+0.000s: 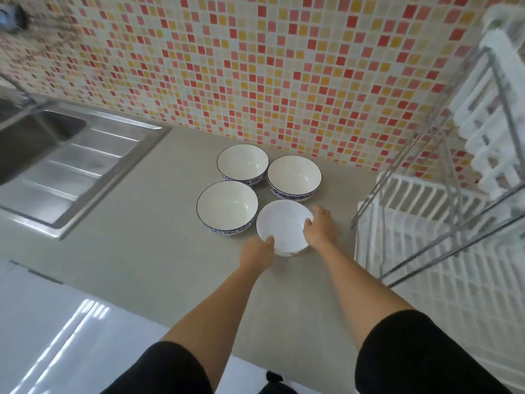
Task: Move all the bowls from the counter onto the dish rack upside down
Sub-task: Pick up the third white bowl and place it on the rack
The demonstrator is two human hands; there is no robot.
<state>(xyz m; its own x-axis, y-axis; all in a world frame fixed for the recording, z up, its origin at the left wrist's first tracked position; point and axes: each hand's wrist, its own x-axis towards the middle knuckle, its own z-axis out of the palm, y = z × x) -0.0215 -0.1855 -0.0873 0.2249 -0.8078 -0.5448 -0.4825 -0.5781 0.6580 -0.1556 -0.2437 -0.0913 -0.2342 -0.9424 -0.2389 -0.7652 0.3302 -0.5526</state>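
Several white bowls stand upright in a cluster on the grey counter [147, 251]. The nearest one, a plain white bowl [284, 226], is held from both sides: my left hand [257, 251] grips its near-left rim with the thumb inside, and my right hand [319, 227] grips its right rim. Three blue-rimmed bowls sit around it: one to its left [227, 207], one at the back left [242, 163], one at the back right [294, 176]. The white dish rack [426, 240] with a metal frame stands to the right.
A steel sink [34, 137] with a ribbed drainboard [85, 166] lies at the left. A mosaic tiled wall [255, 66] runs behind the counter. The rack's upper tier [488, 123] overhangs at the right. Glossy white floor shows at the lower left.
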